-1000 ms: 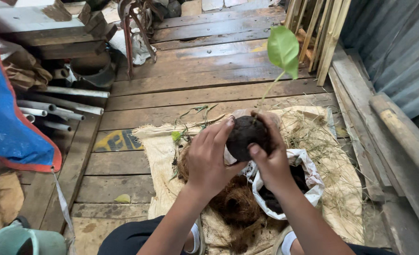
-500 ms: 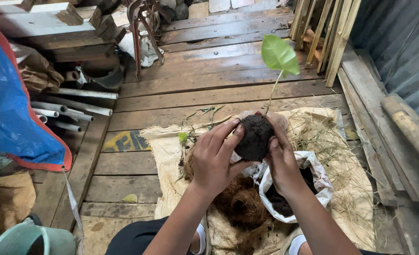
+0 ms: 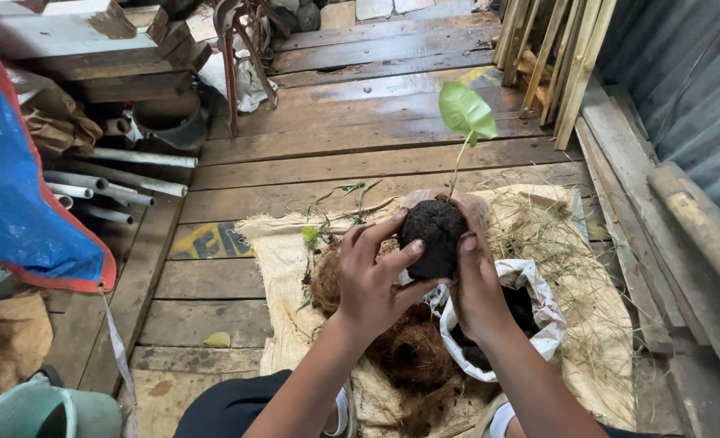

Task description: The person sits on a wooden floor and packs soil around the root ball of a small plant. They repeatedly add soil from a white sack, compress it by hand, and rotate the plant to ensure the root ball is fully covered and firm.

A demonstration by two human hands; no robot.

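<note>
My left hand (image 3: 374, 280) and my right hand (image 3: 475, 284) cup a dark ball of soil (image 3: 433, 237) from both sides, above a burlap sack (image 3: 279, 251) spread on the wooden floor. A thin stem with one broad green leaf (image 3: 465, 109) rises from the top of the ball. Under my hands lies a pile of brown coconut fibre (image 3: 413, 353). A white plastic bag (image 3: 538, 304) of dark soil sits open just right of it.
Small green seedlings (image 3: 332, 212) lie on the sack's far edge, dry straw (image 3: 571, 259) on its right. White pipes (image 3: 109, 182) and a blue tarp (image 3: 19, 203) are at left, wooden slats (image 3: 550, 57) and a corrugated wall (image 3: 684, 89) at right, a green bucket (image 3: 44, 410) at bottom left.
My hands have turned the soil ball slightly and shifted their grip; my left thumb now presses on its front. The leaf sways a little to the left.
</note>
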